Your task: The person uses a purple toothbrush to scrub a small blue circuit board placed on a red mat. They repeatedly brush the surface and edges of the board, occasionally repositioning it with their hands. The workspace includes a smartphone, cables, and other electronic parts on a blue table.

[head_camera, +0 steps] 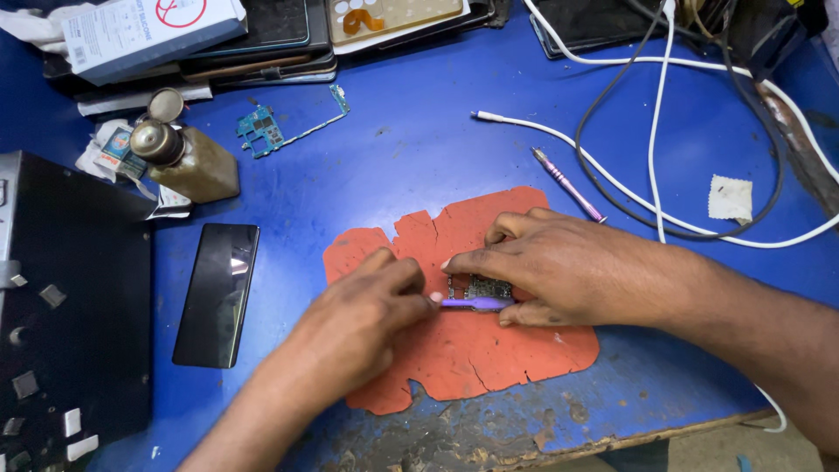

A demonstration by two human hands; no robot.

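Your left hand gripped a purple tool; your right hand pressed a small dark circuit board flat. Both sat mid-mat, with blue table around

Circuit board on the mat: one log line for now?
left hand: holds purple tool | right hand: pins circuit board | under: red mat | table: blue

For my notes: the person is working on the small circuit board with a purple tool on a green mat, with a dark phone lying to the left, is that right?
Not quite: the mat is orange-red, not green, as the head view shows. The rest holds: purple tool on the small circuit board, dark phone to the left.
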